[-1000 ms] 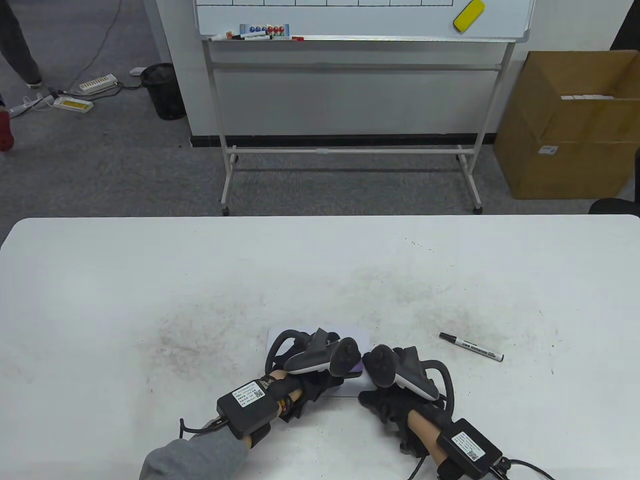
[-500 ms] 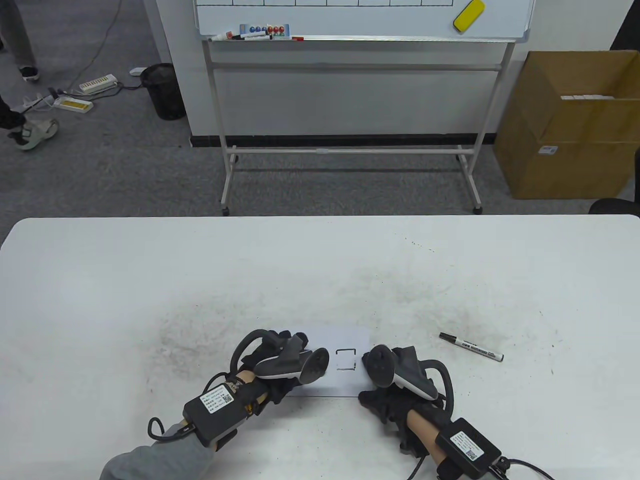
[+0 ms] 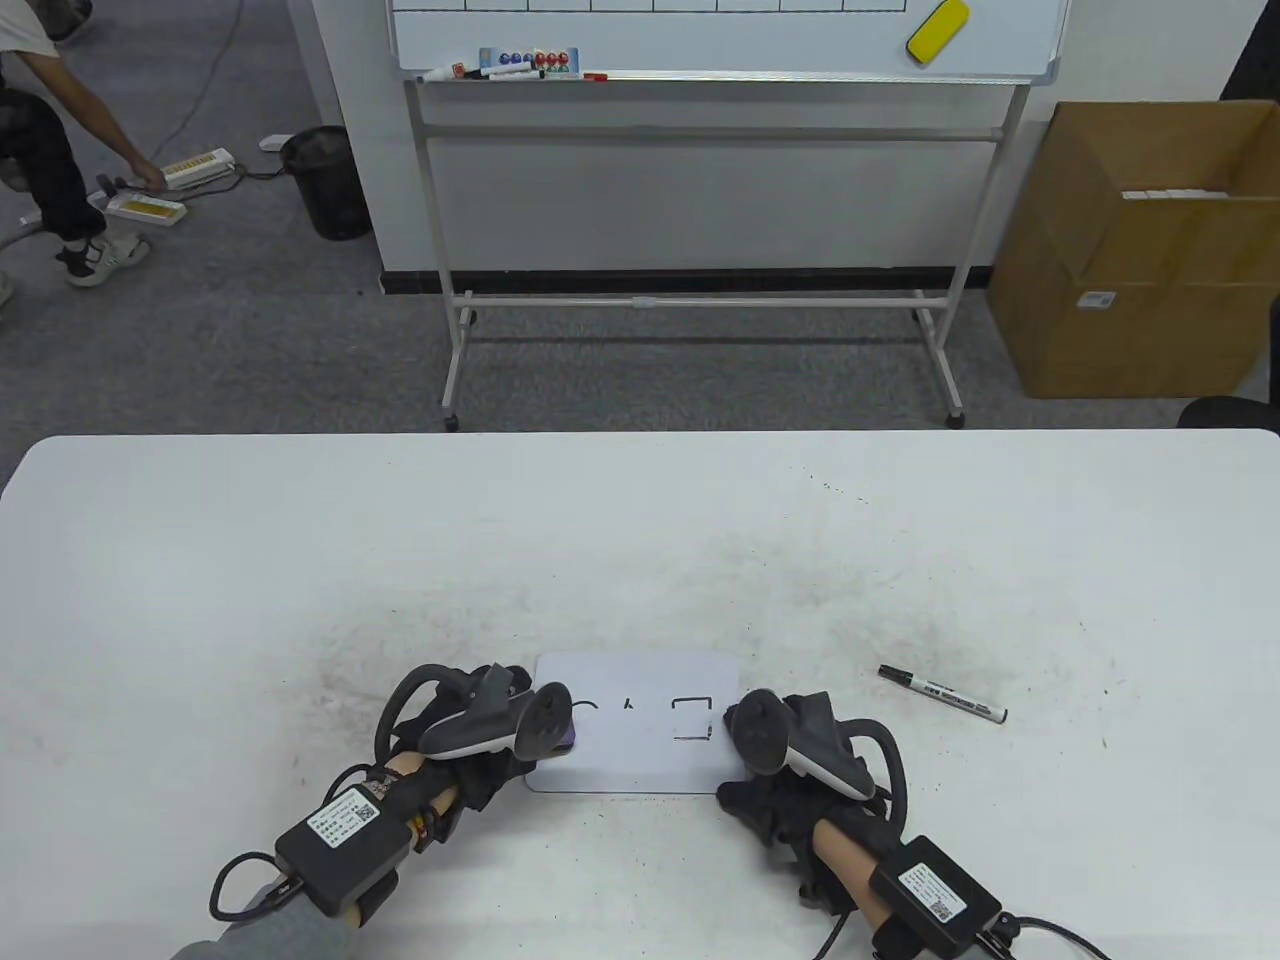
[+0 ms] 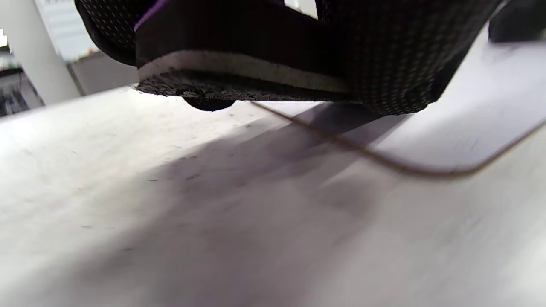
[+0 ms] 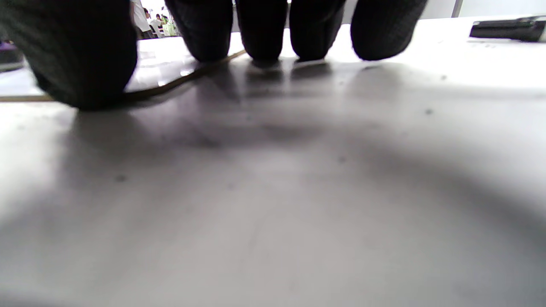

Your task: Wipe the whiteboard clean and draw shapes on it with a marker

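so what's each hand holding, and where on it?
Left hand grips the eraser over its top. Right hand holds nothing; fingertips press the small whiteboard edge.

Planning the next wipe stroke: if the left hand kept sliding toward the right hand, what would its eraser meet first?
Likely the Y-shaped mark on the small whiteboard, then the square outline; the left hand grips the eraser.

I note a cardboard box (image 3: 1140,250) at far right, a black bin (image 3: 325,180) left of a standing board frame (image 3: 700,300), on grey carpet.
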`<state>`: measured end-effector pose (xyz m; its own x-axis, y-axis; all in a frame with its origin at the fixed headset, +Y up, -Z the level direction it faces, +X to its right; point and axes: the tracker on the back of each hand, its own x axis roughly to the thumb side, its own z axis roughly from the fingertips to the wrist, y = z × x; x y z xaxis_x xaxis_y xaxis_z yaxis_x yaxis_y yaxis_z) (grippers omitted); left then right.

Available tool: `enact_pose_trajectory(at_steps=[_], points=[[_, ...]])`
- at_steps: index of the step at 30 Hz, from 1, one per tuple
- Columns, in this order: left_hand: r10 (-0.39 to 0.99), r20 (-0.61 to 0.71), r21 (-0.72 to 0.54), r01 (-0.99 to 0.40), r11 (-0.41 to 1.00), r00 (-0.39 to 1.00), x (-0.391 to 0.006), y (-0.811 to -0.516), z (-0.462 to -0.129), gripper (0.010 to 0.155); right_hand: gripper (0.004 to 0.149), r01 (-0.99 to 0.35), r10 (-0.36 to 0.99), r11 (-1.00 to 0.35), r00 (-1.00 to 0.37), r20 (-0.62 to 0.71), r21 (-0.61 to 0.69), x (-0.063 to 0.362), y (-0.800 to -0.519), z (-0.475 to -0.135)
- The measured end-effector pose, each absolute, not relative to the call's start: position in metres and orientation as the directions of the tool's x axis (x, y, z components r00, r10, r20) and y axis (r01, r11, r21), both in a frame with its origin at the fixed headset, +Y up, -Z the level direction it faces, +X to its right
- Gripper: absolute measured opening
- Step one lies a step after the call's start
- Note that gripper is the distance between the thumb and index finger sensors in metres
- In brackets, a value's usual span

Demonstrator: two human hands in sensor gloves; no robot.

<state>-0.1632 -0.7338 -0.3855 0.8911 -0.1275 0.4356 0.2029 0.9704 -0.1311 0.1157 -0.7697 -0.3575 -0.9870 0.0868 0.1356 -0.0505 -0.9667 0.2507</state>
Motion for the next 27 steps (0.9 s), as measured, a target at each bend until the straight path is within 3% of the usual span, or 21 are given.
enact_pose_trajectory(at_steps=[2, 6, 17, 27], points=[[-0.018, 0.408, -0.149, 0.086, 0.985, 0.913, -0.159, -0.727, -0.391, 0.062, 0.081, -0.05, 0.086, -0.966, -0.987, 0.133, 0.254, 0.115, -0.77, -0.357], [0.046, 0.405, -0.161, 0.022, 0.987, 0.913, -0.132, -0.716, -0.396, 0.063, 0.08, -0.051, 0.087, -0.966, -0.987, 0.132, 0.255, 0.115, -0.77, -0.358], [-0.076, 0.529, -0.076, 0.137, 0.988, 0.845, -0.047, -0.738, -0.389, 0.063, 0.081, -0.058, 0.093, -0.966, -0.987, 0.131, 0.252, 0.116, -0.771, -0.357], [-0.123, 0.536, -0.067, 0.187, 0.98, 0.835, -0.032, -0.75, -0.388, 0.061, 0.08, -0.06, 0.095, -0.966, -0.987, 0.128, 0.252, 0.116, -0.771, -0.358]])
